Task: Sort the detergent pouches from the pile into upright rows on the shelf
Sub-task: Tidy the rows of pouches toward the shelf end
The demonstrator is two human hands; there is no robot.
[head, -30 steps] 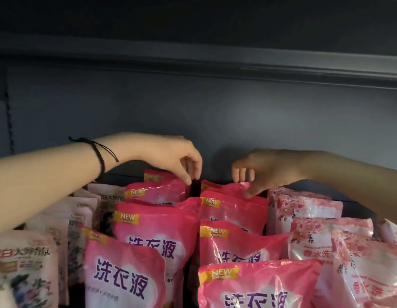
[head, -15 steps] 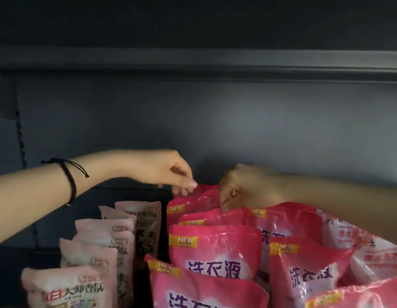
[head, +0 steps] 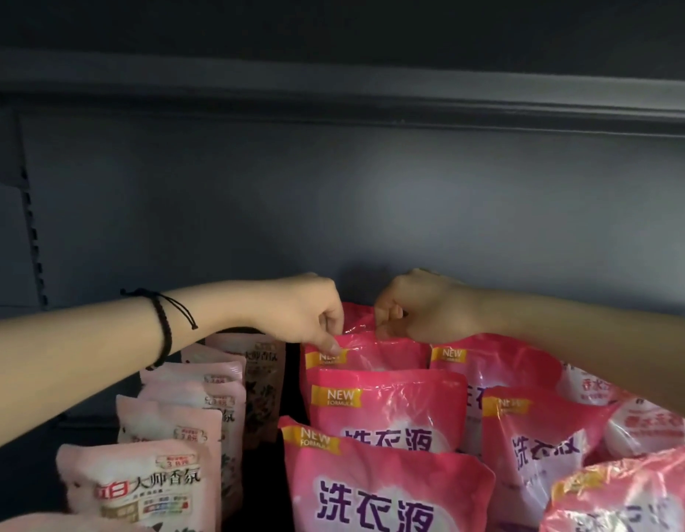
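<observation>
Bright pink detergent pouches stand in upright rows on the dark shelf. At the back of the left pink row, my left hand [head: 306, 312] pinches the top left corner of the rearmost pink pouch [head: 375, 351]. My right hand [head: 417, 305] grips the top edge of the same pouch from the right, fingers curled. In front of it stand two more pink pouches [head: 387, 408], [head: 379, 489]. A second pink row [head: 525, 435] runs to the right, under my right forearm.
A row of pale pink pouches [head: 141, 481] stands to the left, with a darker printed pouch [head: 262, 385] behind. Pale rose-printed pouches [head: 648, 424] lie at the right. The grey back wall [head: 333, 205] and an upper shelf edge [head: 333, 94] close the space behind and above.
Both hands have come down onto the rearmost pink pouch and taken hold of its top edge. The view has shifted, so the rows sit further right and lower.
</observation>
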